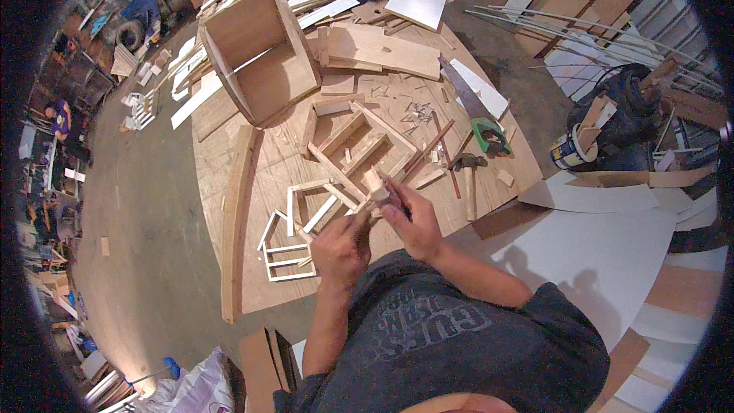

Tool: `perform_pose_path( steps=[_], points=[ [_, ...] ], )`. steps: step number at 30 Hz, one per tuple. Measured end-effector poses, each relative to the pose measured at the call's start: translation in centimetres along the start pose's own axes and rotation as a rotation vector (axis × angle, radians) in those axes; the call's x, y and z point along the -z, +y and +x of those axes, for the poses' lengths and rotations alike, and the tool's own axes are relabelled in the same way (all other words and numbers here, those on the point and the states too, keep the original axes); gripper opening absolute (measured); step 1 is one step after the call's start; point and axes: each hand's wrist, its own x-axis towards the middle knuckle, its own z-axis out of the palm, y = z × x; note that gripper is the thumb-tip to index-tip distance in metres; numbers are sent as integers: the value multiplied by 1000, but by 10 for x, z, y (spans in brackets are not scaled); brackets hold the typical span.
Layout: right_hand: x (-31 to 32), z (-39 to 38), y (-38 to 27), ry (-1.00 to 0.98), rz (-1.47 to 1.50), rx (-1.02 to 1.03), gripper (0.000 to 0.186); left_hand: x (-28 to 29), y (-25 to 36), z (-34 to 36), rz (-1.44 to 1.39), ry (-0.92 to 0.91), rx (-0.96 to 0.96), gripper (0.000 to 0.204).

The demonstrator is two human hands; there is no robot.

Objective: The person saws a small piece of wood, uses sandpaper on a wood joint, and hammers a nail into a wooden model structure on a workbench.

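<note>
Close in front of my body, my left hand (341, 251) and my right hand (411, 222) meet over the worktable's near edge. Both are closed on a small pale piece of wood (374, 181), whose end sticks up between them; its lower part is hidden by my fingers. Just beyond lies a large house-shaped wooden frame (330, 154) with inner dividers. Left of my hands rest a medium frame (290, 210) and a small white-edged house-shaped frame (269, 262). Loose nails (417, 112) are scattered beyond, and a hammer (469, 191) lies to the right.
On the plywood worktable (267, 164) stand an open wooden box (279, 86) and a long board (238, 222) along the left. A handsaw with a green handle (480, 134) lies at the right. Scrap wood is piled at the back; a bucket (569, 151) stands beyond the right edge.
</note>
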Motion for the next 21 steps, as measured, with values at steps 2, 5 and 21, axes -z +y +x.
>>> perform_pose_path(
  steps=[2, 5, 21],
  points=[
    [-2, 8, 1, 18, 53, -27, 71, -6, -2, -3, 11, -4, -26, 23],
    [-5, 3, 2, 37, -62, 46, 68, -12, -19, 0, -7, -1, -5, 25],
    [-5, 9, -20, 21, -69, 180, 67, 4, 6, 11, -97, 55, 104, 23]
  ],
)
